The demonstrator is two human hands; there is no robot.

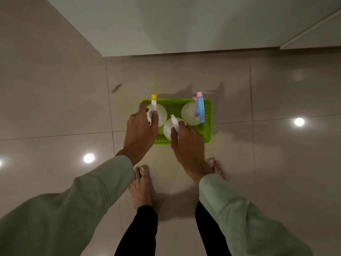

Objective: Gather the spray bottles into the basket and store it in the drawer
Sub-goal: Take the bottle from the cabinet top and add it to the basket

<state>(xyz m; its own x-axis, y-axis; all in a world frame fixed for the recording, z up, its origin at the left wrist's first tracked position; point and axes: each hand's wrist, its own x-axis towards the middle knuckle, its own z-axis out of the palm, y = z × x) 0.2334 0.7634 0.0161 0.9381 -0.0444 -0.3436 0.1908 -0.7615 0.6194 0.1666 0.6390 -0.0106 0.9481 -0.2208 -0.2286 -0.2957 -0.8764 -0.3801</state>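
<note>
A bright green plastic basket [207, 124] stands on the tiled floor. Three white spray bottles stand upright in it. The left bottle [161, 112] has a yellow-tipped nozzle; my left hand [141, 130] is above it, thumb and fingers around its sprayer neck. The middle bottle [168, 129] has a white nozzle; my right hand [188, 143] pinches its sprayer head. The right bottle [189, 113] carries a blue and pink trigger head and is untouched.
A white cabinet front [184, 24] runs along the far side, with a raised panel edge [311, 28] at the upper right. My bare feet [140, 187] stand just behind the basket. Glossy floor tiles [55, 108] reflect ceiling lights.
</note>
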